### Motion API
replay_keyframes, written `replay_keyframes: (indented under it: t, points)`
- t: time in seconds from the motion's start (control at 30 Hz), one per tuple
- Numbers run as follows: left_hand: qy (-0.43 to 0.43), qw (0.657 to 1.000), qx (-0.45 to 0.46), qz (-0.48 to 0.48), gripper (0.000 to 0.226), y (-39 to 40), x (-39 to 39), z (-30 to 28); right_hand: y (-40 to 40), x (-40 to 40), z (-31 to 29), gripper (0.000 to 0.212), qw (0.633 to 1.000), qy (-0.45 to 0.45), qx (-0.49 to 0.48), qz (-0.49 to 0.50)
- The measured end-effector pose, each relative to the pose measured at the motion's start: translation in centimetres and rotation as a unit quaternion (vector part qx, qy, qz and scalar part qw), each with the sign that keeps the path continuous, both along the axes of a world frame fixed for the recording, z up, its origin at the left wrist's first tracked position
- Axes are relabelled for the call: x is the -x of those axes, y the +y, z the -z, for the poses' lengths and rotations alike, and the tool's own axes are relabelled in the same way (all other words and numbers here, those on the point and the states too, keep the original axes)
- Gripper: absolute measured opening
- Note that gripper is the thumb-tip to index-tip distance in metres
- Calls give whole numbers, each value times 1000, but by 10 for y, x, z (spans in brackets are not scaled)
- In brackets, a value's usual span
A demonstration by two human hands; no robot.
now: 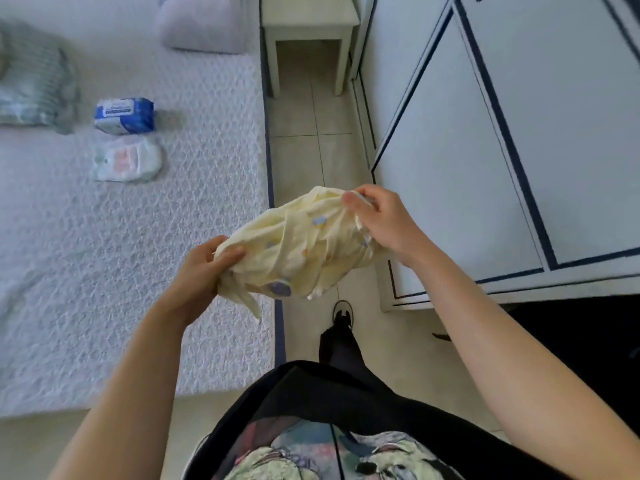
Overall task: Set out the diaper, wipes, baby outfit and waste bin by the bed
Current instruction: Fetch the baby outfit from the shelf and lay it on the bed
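Outfit: baby outfit (pixel 298 244), soft, light, limp; bunched.
Hands: left hand (pixel 197 268) and right hand (pixel 384 220) pinch opposite ends.
Hold: shoulders advised.
Bed: bed (pixel 138 254) at 9 o'clock.

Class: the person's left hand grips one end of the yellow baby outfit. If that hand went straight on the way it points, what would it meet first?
The left hand points right, into the baby outfit, so it would likely meet that bunched cloth first.
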State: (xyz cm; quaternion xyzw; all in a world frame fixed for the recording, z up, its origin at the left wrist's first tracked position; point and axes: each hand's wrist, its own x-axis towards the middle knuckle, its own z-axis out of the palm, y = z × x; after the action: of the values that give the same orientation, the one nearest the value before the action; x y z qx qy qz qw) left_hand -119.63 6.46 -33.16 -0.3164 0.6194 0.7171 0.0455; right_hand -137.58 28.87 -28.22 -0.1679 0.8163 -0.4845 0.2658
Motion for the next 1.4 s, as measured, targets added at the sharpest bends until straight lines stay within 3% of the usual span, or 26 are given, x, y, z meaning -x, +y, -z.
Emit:
replay_keyframes:
  t: [0.07,0.2,0.5,0.7,0.93,1.27,1.4]
  points:
    - [-1,998,18,-53,49,6,20,-1,-5,25,2,35,1000,-6,2,-19]
    - [-22,979,52,-198,30,23,57,2,-19,71,15,29,998,8,-20,-62]
    - [-52,927,89,-361,12,2,74,8,-117,118,37,25,981,45,-21,-186]
    - [-72,897,67,-430,9,-52,68,18,-205,134,46,22,951,58,-38,-300]
    - [-79,875,70,-472,24,-103,62,23,-288,134,53,25,924,114,-29,-363]
    - [-105,814,79,-565,8,-136,70,24,-380,137,55,23,869,123,-2,-479]
    - [-122,784,50,-606,10,-145,81,30,-416,149,58,21,830,111,-21,-547]
